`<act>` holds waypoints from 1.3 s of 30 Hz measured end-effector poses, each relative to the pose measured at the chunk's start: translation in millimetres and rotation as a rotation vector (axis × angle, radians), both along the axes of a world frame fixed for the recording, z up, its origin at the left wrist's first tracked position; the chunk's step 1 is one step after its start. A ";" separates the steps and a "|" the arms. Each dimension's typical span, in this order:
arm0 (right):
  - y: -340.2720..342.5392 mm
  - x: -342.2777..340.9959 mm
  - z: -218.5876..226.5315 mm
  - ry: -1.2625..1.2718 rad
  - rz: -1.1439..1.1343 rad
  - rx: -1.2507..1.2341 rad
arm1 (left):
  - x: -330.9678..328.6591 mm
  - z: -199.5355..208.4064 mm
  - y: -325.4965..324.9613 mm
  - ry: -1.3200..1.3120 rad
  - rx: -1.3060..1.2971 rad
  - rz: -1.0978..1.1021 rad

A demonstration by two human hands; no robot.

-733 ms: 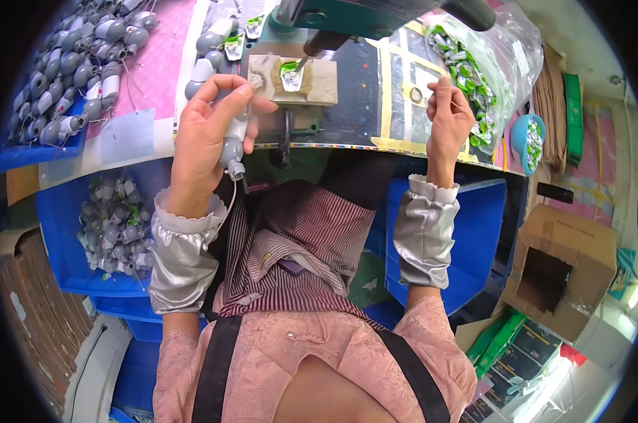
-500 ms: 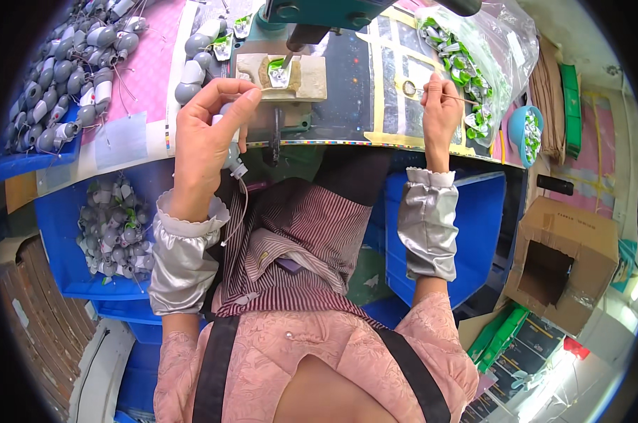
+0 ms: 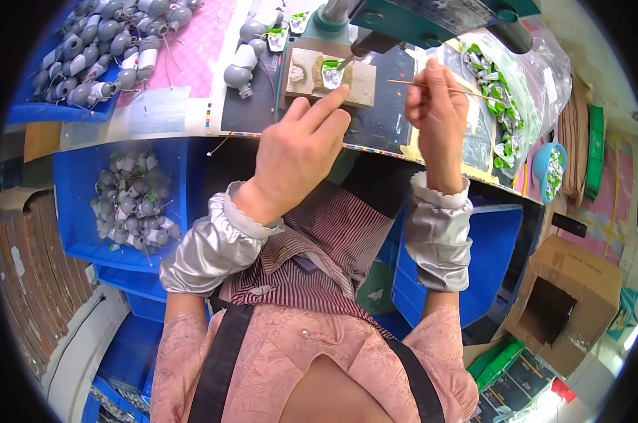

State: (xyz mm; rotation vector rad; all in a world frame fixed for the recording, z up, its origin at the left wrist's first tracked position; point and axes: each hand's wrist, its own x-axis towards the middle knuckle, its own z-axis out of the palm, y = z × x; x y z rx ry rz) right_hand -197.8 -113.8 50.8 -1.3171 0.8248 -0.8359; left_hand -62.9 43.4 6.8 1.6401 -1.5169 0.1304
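My left hand [image 3: 298, 158] reaches over the table's front edge with its index finger stretched out. That fingertip is at the front of a pale block [image 3: 364, 84], beside a small white and green part [image 3: 331, 72] seated in the block's hollow. The other fingers are half bent, and I see nothing held in them. To the right, my right hand [image 3: 438, 109] pinches a thin wooden stick [image 3: 467, 91] above the tabletop. A dark green press [image 3: 417, 28] stands over the block, its rod end [image 3: 347, 62] close to the part.
Grey and white bulb-shaped pieces [image 3: 241, 67] with wires lie left of the block. More fill a blue bin [image 3: 65, 180] below and a heap [image 3: 86, 49] at far left. White and green parts [image 3: 498, 99] lie on plastic at right, near a blue bowl [image 3: 542, 166].
My left hand has moved right to the block, and the grey bulb piece it held no longer shows in it. The right hand has the stick raised and turned more sideways. The view has shifted.
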 end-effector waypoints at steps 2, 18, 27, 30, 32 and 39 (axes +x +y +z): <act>13.0 22.7 2.4 0.016 0.039 0.013 | -0.5 -1.4 1.5 -0.020 0.034 0.013; 7.3 54.8 -33.6 0.175 0.174 -0.338 | -3.4 -2.4 1.3 0.026 0.057 0.048; -3.1 40.0 8.6 0.124 0.260 0.098 | 8.7 -0.4 -3.1 0.349 -0.168 -0.024; -37.8 20.9 40.3 -0.006 0.245 -0.095 | 24.4 20.9 -4.5 0.675 -0.011 0.150; -71.5 18.0 68.8 -0.328 0.420 -0.190 | 32.9 24.5 -14.1 0.808 0.063 0.115; -107.6 4.8 196.7 -0.274 -0.046 -0.443 | 33.9 12.1 -25.0 0.739 0.071 0.115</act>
